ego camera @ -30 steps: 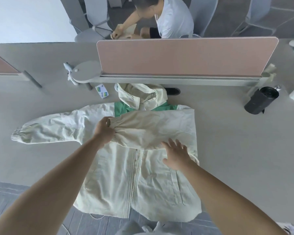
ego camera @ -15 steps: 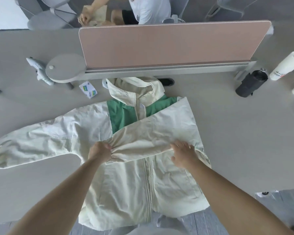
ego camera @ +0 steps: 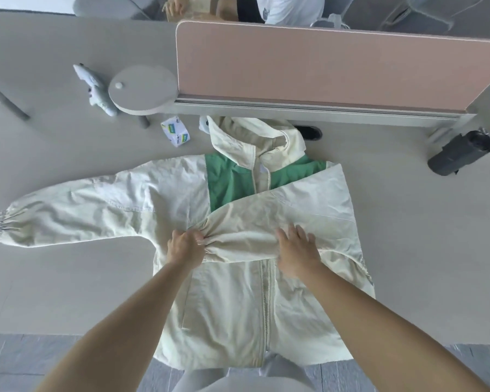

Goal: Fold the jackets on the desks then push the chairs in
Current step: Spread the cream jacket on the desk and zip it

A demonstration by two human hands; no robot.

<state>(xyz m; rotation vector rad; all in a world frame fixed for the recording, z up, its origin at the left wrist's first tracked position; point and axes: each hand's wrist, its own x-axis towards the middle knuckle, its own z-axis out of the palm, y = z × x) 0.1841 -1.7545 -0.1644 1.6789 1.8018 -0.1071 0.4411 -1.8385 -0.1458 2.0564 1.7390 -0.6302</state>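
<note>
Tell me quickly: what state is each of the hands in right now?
Left hand: grips the bunched end of the folded sleeve.
Right hand: open, fingers spread flat on the sleeve.

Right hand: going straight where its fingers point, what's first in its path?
The right hand lies flat on the folded-over sleeve; straight on it slides over more sleeve, then likely the jacket's green panel. Exact heading is uncertain.
</note>
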